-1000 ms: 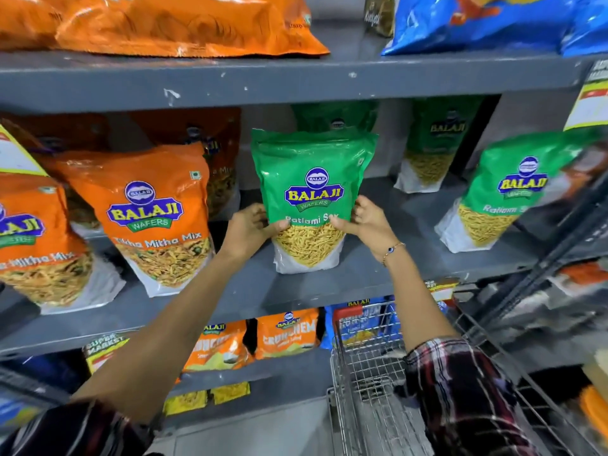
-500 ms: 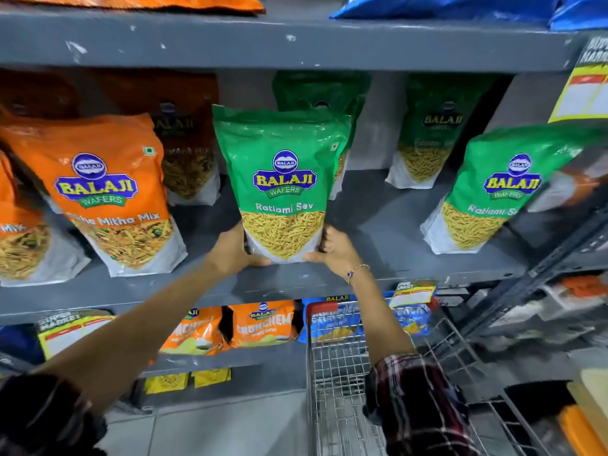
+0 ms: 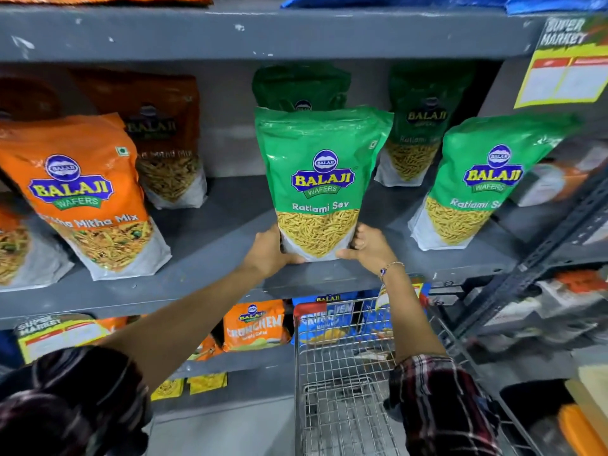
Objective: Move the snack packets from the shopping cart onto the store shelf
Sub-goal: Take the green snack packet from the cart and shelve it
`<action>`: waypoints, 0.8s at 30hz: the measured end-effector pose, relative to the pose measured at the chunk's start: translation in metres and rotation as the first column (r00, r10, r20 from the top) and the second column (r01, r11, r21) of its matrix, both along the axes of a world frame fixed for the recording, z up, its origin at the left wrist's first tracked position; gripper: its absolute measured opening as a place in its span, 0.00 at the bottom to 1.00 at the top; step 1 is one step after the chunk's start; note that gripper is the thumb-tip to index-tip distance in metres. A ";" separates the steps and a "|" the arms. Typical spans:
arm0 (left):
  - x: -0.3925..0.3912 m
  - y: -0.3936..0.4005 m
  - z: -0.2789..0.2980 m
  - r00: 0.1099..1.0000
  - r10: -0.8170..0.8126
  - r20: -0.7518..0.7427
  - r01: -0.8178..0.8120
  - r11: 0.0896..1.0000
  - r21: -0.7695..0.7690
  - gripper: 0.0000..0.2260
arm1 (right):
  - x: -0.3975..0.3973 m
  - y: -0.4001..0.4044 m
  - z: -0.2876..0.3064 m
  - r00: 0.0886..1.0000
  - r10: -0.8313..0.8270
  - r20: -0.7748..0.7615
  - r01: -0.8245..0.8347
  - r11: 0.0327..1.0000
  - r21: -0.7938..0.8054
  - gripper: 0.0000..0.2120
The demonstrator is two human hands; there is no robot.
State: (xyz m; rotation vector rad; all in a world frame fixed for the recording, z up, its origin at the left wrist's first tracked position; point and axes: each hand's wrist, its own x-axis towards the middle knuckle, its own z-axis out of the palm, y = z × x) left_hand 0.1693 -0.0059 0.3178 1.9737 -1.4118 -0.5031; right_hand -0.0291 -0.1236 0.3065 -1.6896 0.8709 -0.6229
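Note:
A green Ratlami Sev packet (image 3: 320,179) stands upright near the front edge of the grey middle shelf (image 3: 214,238). My left hand (image 3: 268,251) grips its lower left corner and my right hand (image 3: 367,246) grips its lower right corner, thumbs under the base. Another green packet (image 3: 301,85) stands right behind it, mostly hidden. The wire shopping cart (image 3: 342,373) sits below my right forearm; the part of its basket in view holds no packets.
Orange Mitha Mix packets (image 3: 88,195) stand on the shelf to the left, more green packets (image 3: 480,182) to the right. An upper shelf (image 3: 296,31) overhangs. Small packets (image 3: 255,324) fill the lower shelf. A dark metal rack (image 3: 559,245) stands at right.
The view has shifted so the shelf sits more to the right. Both hands have slid from the packet's sides down to its bottom corners and still hold it on the shelf.

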 end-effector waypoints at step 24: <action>0.102 0.166 0.006 0.854 0.413 -0.316 -0.518 0.722 -0.459 0.08 | 0.163 0.156 0.017 0.990 0.140 0.023 -0.131 0.965 -0.229 0.10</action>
